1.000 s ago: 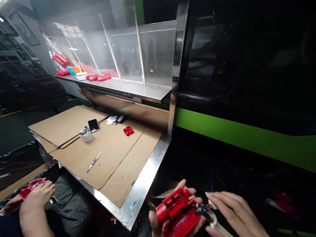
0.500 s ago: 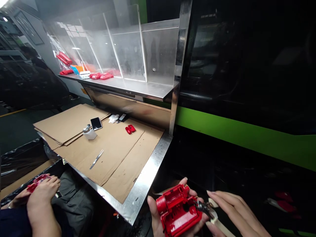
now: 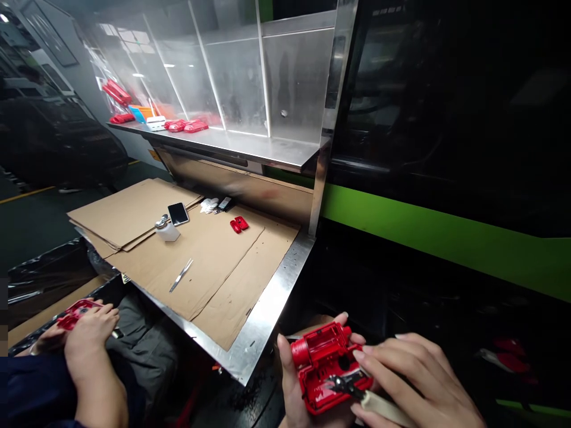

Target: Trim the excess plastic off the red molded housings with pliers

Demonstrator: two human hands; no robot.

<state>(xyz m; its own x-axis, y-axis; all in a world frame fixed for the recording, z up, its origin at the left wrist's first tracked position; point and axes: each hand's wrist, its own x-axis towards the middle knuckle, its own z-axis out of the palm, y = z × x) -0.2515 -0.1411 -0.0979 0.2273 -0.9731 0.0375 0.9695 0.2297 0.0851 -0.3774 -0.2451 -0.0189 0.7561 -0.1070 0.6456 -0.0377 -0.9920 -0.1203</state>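
— Red housing [image 3: 328, 367]: where?
— Bottom middle of view, below and right of the counter [image 3: 267, 309] edge, open side up. Cupped in the left hand [image 3: 297, 386], thumb along the near-left edge, fingertips curled over the far rim.
— And the right hand [image 3: 410, 380]?
— Closed around the pale handle of a cutter [image 3: 352, 387], fingers pressed together over the housing's right side. Dark metal tip touching the housing's near-right edge.
— Anything on the counter?
— Cardboard sheets [image 3: 209, 261] laid flat across it. On them: tweezers [image 3: 181, 275], a small white bottle [image 3: 167, 229] just beside a phone [image 3: 178, 213], a small red part [image 3: 239, 224] farther back. More red parts [image 3: 185, 125] on the steel shelf [image 3: 250, 148] above, against clear dividers.
— Someone else nearby?
— Lower left: a co-worker's hands [image 3: 87, 330], holding another red piece [image 3: 74, 314] over a dark lap.
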